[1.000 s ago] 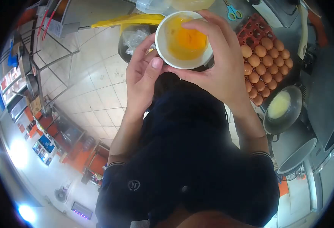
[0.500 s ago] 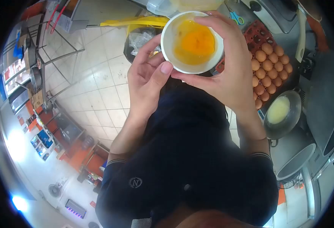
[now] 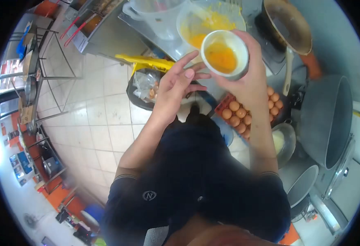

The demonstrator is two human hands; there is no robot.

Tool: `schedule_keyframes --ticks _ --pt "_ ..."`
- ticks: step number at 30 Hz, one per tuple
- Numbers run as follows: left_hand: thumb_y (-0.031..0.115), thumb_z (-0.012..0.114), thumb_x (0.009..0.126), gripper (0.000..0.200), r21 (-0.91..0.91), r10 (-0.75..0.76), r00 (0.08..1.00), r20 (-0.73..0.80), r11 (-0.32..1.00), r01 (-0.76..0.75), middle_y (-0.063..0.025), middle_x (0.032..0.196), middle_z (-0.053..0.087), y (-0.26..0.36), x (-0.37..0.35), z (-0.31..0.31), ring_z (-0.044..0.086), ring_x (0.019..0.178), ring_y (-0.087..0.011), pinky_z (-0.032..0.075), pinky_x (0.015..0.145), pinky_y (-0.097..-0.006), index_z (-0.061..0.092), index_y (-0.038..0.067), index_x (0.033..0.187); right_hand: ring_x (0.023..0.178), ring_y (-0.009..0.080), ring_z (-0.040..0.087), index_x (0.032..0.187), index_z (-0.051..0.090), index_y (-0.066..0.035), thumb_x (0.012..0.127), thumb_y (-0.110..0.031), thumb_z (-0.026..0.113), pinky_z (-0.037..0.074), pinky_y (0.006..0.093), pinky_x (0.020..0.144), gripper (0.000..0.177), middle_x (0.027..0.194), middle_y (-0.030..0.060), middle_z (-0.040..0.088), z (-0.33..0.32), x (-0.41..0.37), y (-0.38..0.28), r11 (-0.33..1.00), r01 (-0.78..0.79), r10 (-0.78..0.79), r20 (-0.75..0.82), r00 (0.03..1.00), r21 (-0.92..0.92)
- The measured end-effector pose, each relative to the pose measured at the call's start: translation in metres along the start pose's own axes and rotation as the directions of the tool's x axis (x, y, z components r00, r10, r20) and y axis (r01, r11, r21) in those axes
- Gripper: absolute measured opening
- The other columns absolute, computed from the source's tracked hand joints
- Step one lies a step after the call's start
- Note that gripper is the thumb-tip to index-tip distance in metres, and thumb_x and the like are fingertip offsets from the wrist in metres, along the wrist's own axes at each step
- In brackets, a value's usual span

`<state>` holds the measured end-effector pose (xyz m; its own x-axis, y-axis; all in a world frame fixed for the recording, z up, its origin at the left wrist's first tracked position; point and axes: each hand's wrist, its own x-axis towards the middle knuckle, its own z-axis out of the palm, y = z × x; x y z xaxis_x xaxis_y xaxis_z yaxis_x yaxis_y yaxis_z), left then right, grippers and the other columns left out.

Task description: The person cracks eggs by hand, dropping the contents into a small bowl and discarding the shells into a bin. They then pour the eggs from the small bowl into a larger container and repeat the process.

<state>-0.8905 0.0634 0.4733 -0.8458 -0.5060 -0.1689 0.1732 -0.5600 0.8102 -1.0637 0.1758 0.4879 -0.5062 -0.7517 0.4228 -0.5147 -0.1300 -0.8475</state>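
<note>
Standing at a steel tabletop (image 3: 167, 45), with a big grey pot (image 3: 323, 119) off to the right. Egg tray (image 3: 225, 103) partly blocked by the right forearm (image 3: 263, 135). Near a wide bowl (image 3: 184, 23), clasping a small white bowl (image 3: 235, 41) of egg (image 3: 221, 60) by its side in the right hand (image 3: 252, 71). Reaching close with the empty left hand (image 3: 171, 90), spread-fingered; contact unclear.
</note>
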Motion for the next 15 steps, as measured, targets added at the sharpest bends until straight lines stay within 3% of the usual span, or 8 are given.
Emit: schedule_keyframes --ticks 2,4,6,7,8,9,10,15 --pt "0.024 0.058 0.106 0.051 0.126 0.111 0.994 -0.018 0.986 -0.108 -0.0181 0.139 0.062 -0.004 0.005 -0.010 0.064 0.121 -0.0246 0.054 0.097 -0.0388 0.046 0.001 0.149 0.120 0.0346 0.060 0.140 0.052 -0.008 0.062 -0.011 0.090 0.051 0.0441 0.102 0.086 0.133 0.0116 0.061 -0.012 0.027 0.000 0.863 0.169 -0.212 -0.038 0.976 -0.475" --pt "0.021 0.056 0.106 0.044 0.390 0.319 0.930 -0.183 0.892 -0.229 -0.0149 0.140 0.063 -0.011 0.013 -0.025 0.064 0.120 -0.0220 0.052 0.097 -0.0352 0.051 0.001 0.145 0.114 0.0334 0.058 0.140 0.053 -0.010 0.061 -0.011 0.090 0.052 0.0443 0.097 0.088 0.131 0.0083 0.060 -0.019 0.049 -0.001 0.771 0.178 -0.236 -0.014 0.972 -0.611" --pt "0.017 0.055 0.106 0.036 0.385 0.339 0.917 -0.210 0.891 -0.242 -0.0126 0.140 0.063 -0.022 0.023 -0.043 0.062 0.121 -0.0197 0.049 0.099 -0.0323 0.055 0.001 0.139 0.113 0.0291 0.057 0.142 0.053 -0.011 0.059 -0.012 0.091 0.051 0.0415 0.095 0.091 0.132 0.0057 0.058 -0.018 0.066 0.010 0.464 0.263 -0.156 0.214 0.964 -0.846" --pt "0.015 0.054 0.106 0.034 0.433 0.384 0.893 -0.236 0.864 -0.258 -0.0121 0.140 0.062 -0.032 0.030 -0.055 0.061 0.122 -0.0198 0.048 0.100 -0.0325 0.056 0.002 0.137 0.112 0.0252 0.056 0.140 0.055 -0.010 0.064 -0.012 0.086 0.050 0.0379 0.093 0.082 0.131 0.0034 0.057 -0.016 0.073 0.020 0.285 0.319 -0.163 0.282 0.945 -0.904" --pt "0.012 0.054 0.105 0.032 0.484 0.428 0.866 -0.257 0.833 -0.268 -0.0117 0.140 0.062 -0.037 0.036 -0.066 0.061 0.122 -0.0199 0.047 0.102 -0.0327 0.056 0.002 0.136 0.112 0.0252 0.056 0.140 0.055 -0.010 0.064 -0.012 0.086 0.050 0.0379 0.093 0.082 0.131 0.0034 0.057 -0.013 0.080 0.033 0.281 0.300 -0.172 0.260 0.950 -0.912" --pt "0.001 0.054 0.102 0.031 0.505 0.414 0.868 -0.275 0.830 -0.236 -0.0101 0.138 0.062 -0.038 0.040 -0.069 0.059 0.124 -0.0210 0.047 0.106 -0.0352 0.055 0.002 0.134 0.111 0.0244 0.056 0.137 0.057 -0.008 0.067 -0.012 0.083 0.050 0.0374 0.093 0.074 0.129 0.0030 0.057 -0.009 0.086 0.046 0.145 0.344 -0.190 0.315 0.930 -0.928" --pt "0.001 0.054 0.102 0.031 0.519 0.440 0.861 -0.254 0.814 -0.263 -0.0095 0.138 0.062 -0.042 0.045 -0.074 0.059 0.124 -0.0215 0.047 0.105 -0.0349 0.056 0.002 0.133 0.111 0.0236 0.057 0.134 0.059 -0.007 0.070 -0.011 0.079 0.050 0.0369 0.092 0.067 0.127 0.0026 0.057 -0.004 0.091 0.050 0.006 0.379 -0.196 0.371 0.908 -0.925" --pt "0.000 0.058 0.099 0.034 0.543 0.481 0.824 -0.298 0.796 -0.268 -0.0105 0.130 0.063 -0.059 0.057 -0.107 0.060 0.123 -0.0229 0.048 0.101 -0.0354 0.057 0.002 0.133 0.112 0.0233 0.057 0.130 0.061 -0.006 0.075 -0.013 0.075 0.049 0.0365 0.092 0.057 0.123 0.0036 0.057 0.006 0.113 0.043 -0.103 0.389 -0.083 0.398 0.914 -0.915"
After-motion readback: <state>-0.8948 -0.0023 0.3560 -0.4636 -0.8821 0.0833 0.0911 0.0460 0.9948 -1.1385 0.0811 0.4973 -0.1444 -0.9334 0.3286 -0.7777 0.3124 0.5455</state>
